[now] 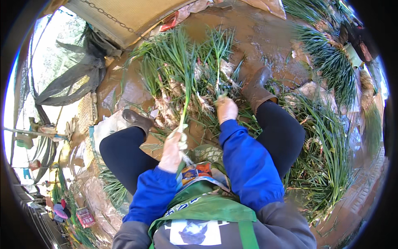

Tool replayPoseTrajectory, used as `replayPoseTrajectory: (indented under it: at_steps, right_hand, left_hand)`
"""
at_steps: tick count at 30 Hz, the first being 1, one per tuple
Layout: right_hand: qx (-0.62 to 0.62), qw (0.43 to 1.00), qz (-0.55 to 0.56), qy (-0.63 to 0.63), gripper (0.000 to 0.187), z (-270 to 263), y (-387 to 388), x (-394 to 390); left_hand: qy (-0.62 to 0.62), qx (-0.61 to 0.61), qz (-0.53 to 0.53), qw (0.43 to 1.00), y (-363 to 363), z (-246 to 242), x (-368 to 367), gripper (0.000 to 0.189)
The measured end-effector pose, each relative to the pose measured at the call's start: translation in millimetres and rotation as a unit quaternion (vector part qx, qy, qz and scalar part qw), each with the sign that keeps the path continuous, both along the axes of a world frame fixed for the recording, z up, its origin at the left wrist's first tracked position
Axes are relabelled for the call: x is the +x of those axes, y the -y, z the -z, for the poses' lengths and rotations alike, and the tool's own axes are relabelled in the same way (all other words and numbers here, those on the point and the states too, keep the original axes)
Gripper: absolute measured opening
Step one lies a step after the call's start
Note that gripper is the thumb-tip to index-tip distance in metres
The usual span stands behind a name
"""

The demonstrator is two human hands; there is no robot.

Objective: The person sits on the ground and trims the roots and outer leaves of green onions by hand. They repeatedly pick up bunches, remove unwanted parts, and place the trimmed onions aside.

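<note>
My left hand is closed around the pale lower stalk of a long-leaved allium plant, probably green garlic. Its leaves point away from me, and white roots show below the fist, over my lap. To the right, my right hand has its fingers closed, with a small greenish leaf scrap at the fingertips. Just beyond both hands lies a heap of similar plants, with tangled whitish roots and some soil. One single plant rests on the heap's right side, its root end near my right hand.
My boots flank the heap on wet brown ground. Loose leaves pile up beside my right leg. Bundled greens lie at the far right. Dark netting hangs at left, near a tan panel with a chain.
</note>
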State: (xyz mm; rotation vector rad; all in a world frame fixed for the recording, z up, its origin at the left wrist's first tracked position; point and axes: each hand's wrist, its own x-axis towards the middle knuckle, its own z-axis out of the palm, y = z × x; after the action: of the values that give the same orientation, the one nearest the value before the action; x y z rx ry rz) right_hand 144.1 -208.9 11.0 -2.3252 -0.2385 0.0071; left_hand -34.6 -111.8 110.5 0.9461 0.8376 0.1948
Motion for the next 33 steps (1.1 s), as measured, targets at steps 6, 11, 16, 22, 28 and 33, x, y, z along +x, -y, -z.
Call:
replayPoseTrajectory:
  at_steps: [6,11,16,22,28,33]
  right_hand:
    - [-0.230,0.816,-0.503,-0.166,0.030,83,-1,16]
    - [0.002,0.979,-0.159,-0.128,0.031,117,-29,53]
    - [-0.001,1.000,0.023,-0.008,0.024,126,-71,153]
    - [-0.028,0.971,-0.212,-0.107,0.026,47,-82,81]
    - [-0.114,0.832,-0.508,-0.189,0.033,-21,-66,10]
    - [-0.143,0.840,-0.523,-0.021,0.017,-9,-48,12]
  left_hand:
    - [0.204,0.103,-0.091,0.969,-83,-44,24,0.042]
    - [0.065,-0.082,0.035,0.994,-114,30,71,0.042]
    - [0.001,-0.155,0.097,0.983,-103,86,68,0.049]
    - [-0.009,-0.021,0.050,0.998,-108,100,90,0.039]
    - [-0.056,0.037,0.140,0.988,-110,112,91,0.029]
    - [-0.071,-0.013,0.205,0.976,-94,118,72,0.030]
